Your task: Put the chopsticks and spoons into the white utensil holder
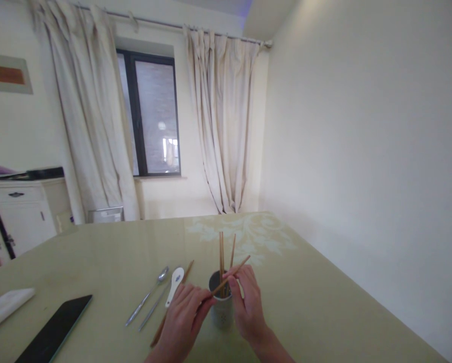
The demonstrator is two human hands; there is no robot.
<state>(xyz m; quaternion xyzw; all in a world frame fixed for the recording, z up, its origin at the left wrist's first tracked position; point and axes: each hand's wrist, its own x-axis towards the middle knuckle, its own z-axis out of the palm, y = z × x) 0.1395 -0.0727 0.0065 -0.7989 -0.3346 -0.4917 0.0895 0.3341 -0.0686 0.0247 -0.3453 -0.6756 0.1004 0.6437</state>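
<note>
**Chopstick held across the cup mouth, both hands on it**

Chopstick (231, 278) sits tilted over the cup (221, 307), far end up and right, near end down and left. We see our left hand (184, 317) with its grip pinched on the near end, fingertips pressed together around the stick. Our right hand (246, 305) has its grip closed on the far part, thumb and fingers pinching it just above the rim.

Cup stands upright on the counter (324, 302), near centre, between the two hands and touching or nearly touching both. Several chopsticks (221, 252) stand upright in it, one leaning slightly right.

Left of the cup, lying flat: a white ceramic spoon (175, 286), a metal spoon (148, 295), and a second metal utensil (153, 307) whose head we cannot tell. A loose chopstick (188, 271) runs under our left hand. Further left, near edge: a dark phone (55, 327), screen up, and a folded white cloth (6, 307).
</note>
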